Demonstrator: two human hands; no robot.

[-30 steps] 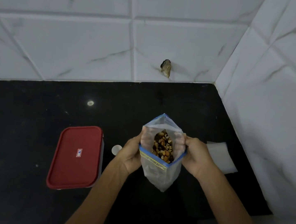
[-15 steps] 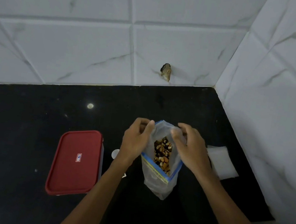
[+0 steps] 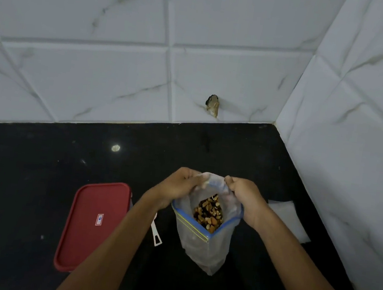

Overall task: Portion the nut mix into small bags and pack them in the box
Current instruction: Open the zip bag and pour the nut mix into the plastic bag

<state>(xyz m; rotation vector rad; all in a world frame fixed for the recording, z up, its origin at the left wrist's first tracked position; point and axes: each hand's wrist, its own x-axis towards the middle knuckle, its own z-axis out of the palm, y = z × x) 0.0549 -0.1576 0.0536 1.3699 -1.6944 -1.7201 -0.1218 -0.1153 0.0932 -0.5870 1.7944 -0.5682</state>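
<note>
Both hands are pinching the far rim of a clear zip bag [image 3: 204,246] with a blue seal strip. The left hand [image 3: 177,187] and the right hand [image 3: 244,198] are gripping it with curled fingers, close together, and the mouth is gaping toward the camera. The nut mix [image 3: 208,211] is showing inside. The bag is hanging over the black worktop [image 3: 35,173], right of its middle. A red-lidded box [image 3: 94,224] is sitting closed toward the front left, a white scoop handle [image 3: 156,234] is lying just beside it, and a flat white pack [image 3: 286,215] is lying by the right edge.
</note>
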